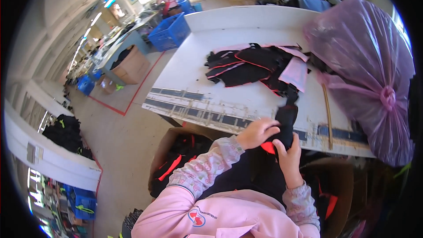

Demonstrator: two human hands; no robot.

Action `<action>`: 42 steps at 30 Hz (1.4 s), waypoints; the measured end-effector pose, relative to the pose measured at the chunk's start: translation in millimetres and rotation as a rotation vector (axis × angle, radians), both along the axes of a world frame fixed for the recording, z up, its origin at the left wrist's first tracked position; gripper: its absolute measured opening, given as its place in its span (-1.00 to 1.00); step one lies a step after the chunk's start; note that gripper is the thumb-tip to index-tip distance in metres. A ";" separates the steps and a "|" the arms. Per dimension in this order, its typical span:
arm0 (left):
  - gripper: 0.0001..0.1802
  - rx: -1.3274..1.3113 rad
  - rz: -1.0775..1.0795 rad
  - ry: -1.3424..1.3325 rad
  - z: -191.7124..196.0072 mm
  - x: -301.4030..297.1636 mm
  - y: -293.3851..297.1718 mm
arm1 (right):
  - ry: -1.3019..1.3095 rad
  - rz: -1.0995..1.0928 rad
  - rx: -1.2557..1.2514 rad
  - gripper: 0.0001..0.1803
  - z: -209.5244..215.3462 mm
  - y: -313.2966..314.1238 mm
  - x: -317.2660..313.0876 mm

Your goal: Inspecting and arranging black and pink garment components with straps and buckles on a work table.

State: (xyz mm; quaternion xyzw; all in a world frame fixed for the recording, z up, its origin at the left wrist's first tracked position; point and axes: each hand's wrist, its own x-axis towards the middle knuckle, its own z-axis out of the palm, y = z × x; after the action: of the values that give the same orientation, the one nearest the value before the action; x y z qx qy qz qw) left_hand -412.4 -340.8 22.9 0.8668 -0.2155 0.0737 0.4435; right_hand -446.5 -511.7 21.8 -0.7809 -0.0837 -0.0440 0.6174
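Note:
A black fabric piece [286, 121] with a bright orange-red edge hangs over the table's front edge, between my two hands. My right hand [288, 158] is closed around its lower end, thumb in front. At its left side my left hand [259, 133] has its fingers bent against the fabric, seemingly pinching it; the fingertips are partly hidden. Beyond my hands lies a loose pile of black fabric pieces [251, 64] with red and pink edging. The held piece's far end reaches toward that pile. A pale pink piece [294, 74] shows at the pile's right.
The white table [176, 72] has a raised back edge and worn dark tape along its front. A wooden stick [327, 114] and a tied purple plastic bag [359, 48] are at the right. Cardboard boxes of black-and-orange fabric [169, 167] stand below. A blue crate [169, 31] is farther left.

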 end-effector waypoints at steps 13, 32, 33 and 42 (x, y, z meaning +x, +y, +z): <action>-0.83 -0.793 -0.015 0.566 -17.2 -1.9 -20.0 | -0.122 0.124 -0.501 -0.36 12.6 -1.3 15.0; -0.63 -0.029 0.809 -0.393 0.1 124.9 70.2 | 0.261 0.441 0.123 -0.69 21.7 -6.3 -30.4; -0.63 0.006 0.833 -0.470 -3.6 132.5 73.7 | 0.257 0.449 0.142 -0.70 27.0 -12.8 -36.0; -0.75 -0.402 0.115 0.095 32.9 144.4 15.8 | -0.030 0.155 -0.583 -0.74 -41.2 -186.8 -143.4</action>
State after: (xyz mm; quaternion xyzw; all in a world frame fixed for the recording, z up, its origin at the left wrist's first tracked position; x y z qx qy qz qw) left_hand -267.9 -325.0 55.8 0.7744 -0.1255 0.0996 0.6121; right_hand -589.9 -698.5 -19.4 -0.9159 -0.1612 0.0177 0.3672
